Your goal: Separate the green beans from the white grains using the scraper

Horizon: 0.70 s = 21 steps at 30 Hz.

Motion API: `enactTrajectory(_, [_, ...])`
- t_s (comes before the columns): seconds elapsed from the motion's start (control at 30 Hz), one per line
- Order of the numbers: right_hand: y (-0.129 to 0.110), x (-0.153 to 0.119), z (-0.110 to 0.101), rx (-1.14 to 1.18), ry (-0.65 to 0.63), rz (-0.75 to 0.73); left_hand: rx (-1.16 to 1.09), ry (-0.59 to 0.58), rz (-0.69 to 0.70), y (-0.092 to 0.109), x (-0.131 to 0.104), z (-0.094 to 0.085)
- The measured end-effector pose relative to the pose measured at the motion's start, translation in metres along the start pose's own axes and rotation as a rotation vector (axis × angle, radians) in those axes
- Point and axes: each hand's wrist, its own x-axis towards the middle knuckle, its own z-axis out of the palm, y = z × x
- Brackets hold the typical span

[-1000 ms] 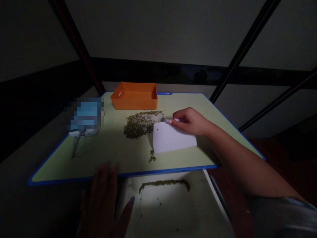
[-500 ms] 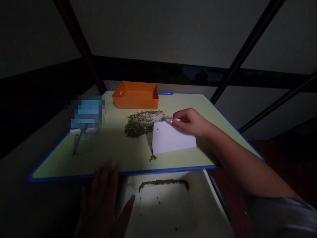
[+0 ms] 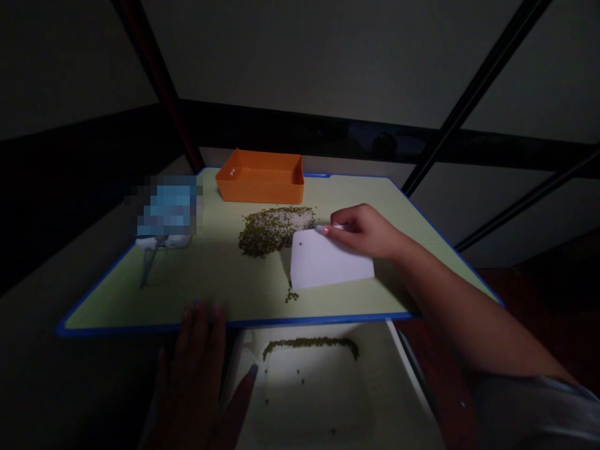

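Note:
My right hand (image 3: 363, 230) pinches the top edge of a white flat scraper card (image 3: 328, 262) that stands on a green table (image 3: 220, 281) with a blue rim. Just left of the card lies a pile of small green beans mixed with white grains (image 3: 274, 226). A few stray beans (image 3: 291, 295) sit below the card's lower left corner. My left hand (image 3: 199, 375) grips the left edge of a white tray (image 3: 319, 400) held under the table's front edge; a line of beans (image 3: 309, 345) lies in the tray.
An orange box (image 3: 260, 176) stands at the back of the table. A blurred blue and white object (image 3: 166, 215) with a thin cord sits at the left. Dark frame bars rise behind and to the right.
The view has drifted slightly; the card and my right hand stay almost in place by the pile. My left hand keeps its hold on the tray.

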Motion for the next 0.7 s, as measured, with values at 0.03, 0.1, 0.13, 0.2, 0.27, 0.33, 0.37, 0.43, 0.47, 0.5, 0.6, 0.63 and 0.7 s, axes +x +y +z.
enactTrajectory(0.03, [0.000,0.000,-0.001,-0.009,0.006,0.007,-0.005,-0.007,-0.001,0.000,0.000,0.000])
enactTrajectory(0.1, [0.001,0.000,-0.002,-0.031,0.021,0.021,-0.009,-0.012,0.007,0.000,0.000,0.000])
enactTrajectory(0.13, [0.002,0.000,-0.002,-0.042,0.029,0.026,-0.010,-0.008,0.011,0.000,0.000,0.000])
enactTrajectory(0.2, [0.003,0.000,-0.003,-0.055,0.039,0.027,-0.013,0.009,-0.011,0.002,0.000,-0.001])
enactTrajectory(0.27, [0.005,0.000,-0.003,-0.052,0.048,0.023,-0.018,0.009,-0.031,0.005,0.000,-0.003])
enactTrajectory(0.33, [0.006,0.000,-0.003,-0.041,0.050,0.016,-0.017,-0.005,-0.027,0.007,0.000,-0.004])
enactTrajectory(0.37, [0.006,0.000,-0.002,-0.034,0.050,0.014,-0.015,-0.010,-0.023,0.009,0.000,-0.004])
enactTrajectory(0.43, [0.005,0.000,-0.002,-0.019,0.045,0.010,-0.014,-0.010,-0.037,0.011,0.000,-0.004])
enactTrajectory(0.47, [0.004,0.000,-0.002,-0.011,0.044,0.008,-0.017,-0.006,-0.052,0.011,0.000,-0.004])
enactTrajectory(0.5, [0.004,0.000,-0.002,-0.003,0.043,0.006,-0.018,-0.001,-0.060,0.011,0.000,-0.004])
enactTrajectory(0.6, [0.001,0.000,-0.001,0.018,0.044,0.003,-0.004,-0.015,-0.022,0.007,0.000,-0.003])
enactTrajectory(0.63, [0.001,0.000,-0.001,0.021,0.047,0.004,0.002,-0.024,-0.009,0.005,0.000,-0.002])
enactTrajectory(0.7, [0.000,0.001,0.000,0.013,0.054,0.006,0.006,-0.030,0.003,0.004,0.000,-0.003])
